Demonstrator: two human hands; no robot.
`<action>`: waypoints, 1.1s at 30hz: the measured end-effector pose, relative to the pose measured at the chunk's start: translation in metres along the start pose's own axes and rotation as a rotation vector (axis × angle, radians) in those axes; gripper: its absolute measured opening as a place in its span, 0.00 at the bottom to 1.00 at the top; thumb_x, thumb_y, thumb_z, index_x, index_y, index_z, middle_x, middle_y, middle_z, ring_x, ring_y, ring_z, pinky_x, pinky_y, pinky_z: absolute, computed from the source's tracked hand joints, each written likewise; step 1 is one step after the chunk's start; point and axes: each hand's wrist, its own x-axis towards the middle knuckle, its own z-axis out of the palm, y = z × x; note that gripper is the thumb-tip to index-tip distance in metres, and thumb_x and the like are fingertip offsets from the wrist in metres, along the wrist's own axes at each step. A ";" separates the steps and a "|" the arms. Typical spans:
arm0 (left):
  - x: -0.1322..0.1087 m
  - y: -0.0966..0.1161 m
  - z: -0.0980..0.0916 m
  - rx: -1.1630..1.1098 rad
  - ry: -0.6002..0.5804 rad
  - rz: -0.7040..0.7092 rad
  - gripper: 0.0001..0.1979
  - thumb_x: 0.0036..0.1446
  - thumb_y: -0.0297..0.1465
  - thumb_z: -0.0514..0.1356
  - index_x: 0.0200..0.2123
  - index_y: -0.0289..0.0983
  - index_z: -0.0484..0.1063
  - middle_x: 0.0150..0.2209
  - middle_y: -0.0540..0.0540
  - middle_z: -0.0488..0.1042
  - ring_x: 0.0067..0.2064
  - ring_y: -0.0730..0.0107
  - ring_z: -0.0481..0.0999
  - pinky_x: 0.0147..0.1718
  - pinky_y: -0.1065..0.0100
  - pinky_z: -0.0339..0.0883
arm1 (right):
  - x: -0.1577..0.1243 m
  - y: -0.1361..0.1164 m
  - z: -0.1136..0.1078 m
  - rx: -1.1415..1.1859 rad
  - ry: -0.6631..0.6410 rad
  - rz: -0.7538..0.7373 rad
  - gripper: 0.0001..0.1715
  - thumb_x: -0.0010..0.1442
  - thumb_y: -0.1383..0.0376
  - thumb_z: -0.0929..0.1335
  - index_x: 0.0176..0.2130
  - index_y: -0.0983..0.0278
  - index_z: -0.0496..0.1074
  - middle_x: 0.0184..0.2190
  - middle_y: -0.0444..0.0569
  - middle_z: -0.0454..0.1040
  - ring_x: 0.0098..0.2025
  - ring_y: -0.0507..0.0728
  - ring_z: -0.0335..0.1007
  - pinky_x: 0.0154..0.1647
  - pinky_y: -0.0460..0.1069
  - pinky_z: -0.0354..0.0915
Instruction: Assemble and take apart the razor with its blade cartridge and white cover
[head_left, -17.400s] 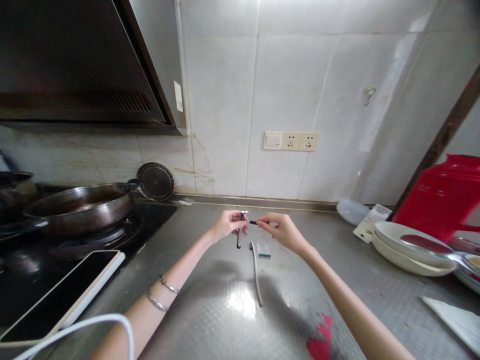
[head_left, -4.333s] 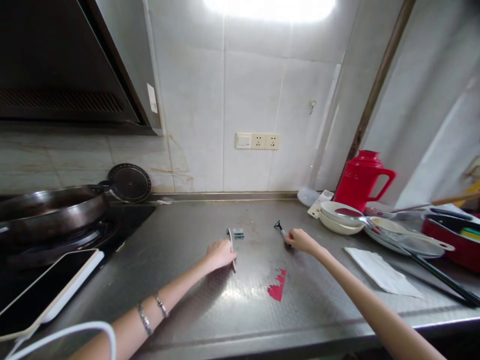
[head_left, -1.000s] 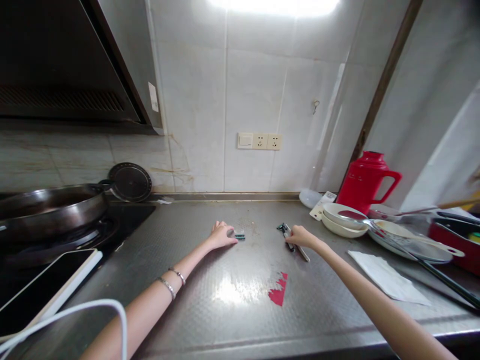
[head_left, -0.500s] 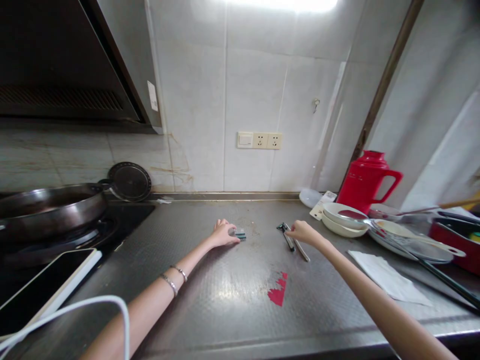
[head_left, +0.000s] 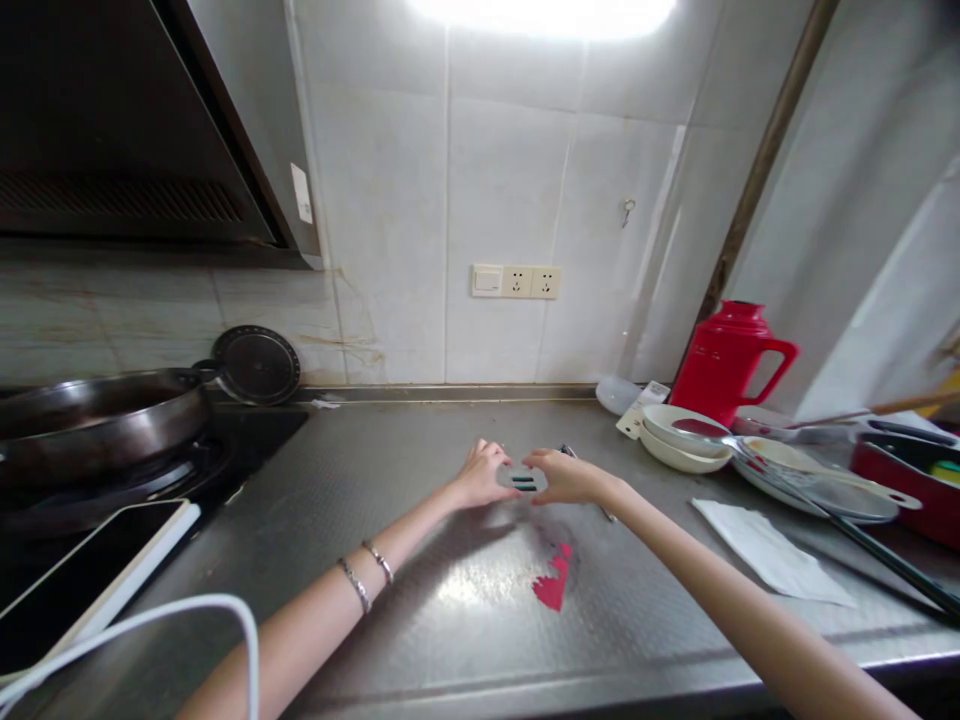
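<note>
A small clear plastic pack with two dark strips is held above the counter between both hands. My left hand has its fingers closed on the left end of the pack. On its right end, my right hand pinches with thumb and fingers. Behind and under my right hand, a slim metal tool with a dark head lies on the counter, mostly hidden. A jagged piece of red paper or film lies nearer to me.
At left are a steel pan on the stove and a phone with a white cable. On the right stand stacked bowls, a red thermos jug and a plate with utensils; a white napkin lies in front.
My right hand has left the slim tools and moved left to grip the pack. My left hand has brought the pack rightward and towards me.
</note>
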 end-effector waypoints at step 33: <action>-0.062 -0.140 -0.055 0.024 0.369 -0.610 0.12 0.58 0.38 0.46 0.32 0.37 0.61 0.26 0.50 0.66 0.29 0.71 0.66 0.30 0.71 0.58 | -0.045 0.162 0.012 0.306 -0.221 0.671 0.38 0.36 0.66 0.71 0.50 0.62 0.68 0.37 0.52 0.71 0.33 0.59 0.69 0.19 0.46 0.66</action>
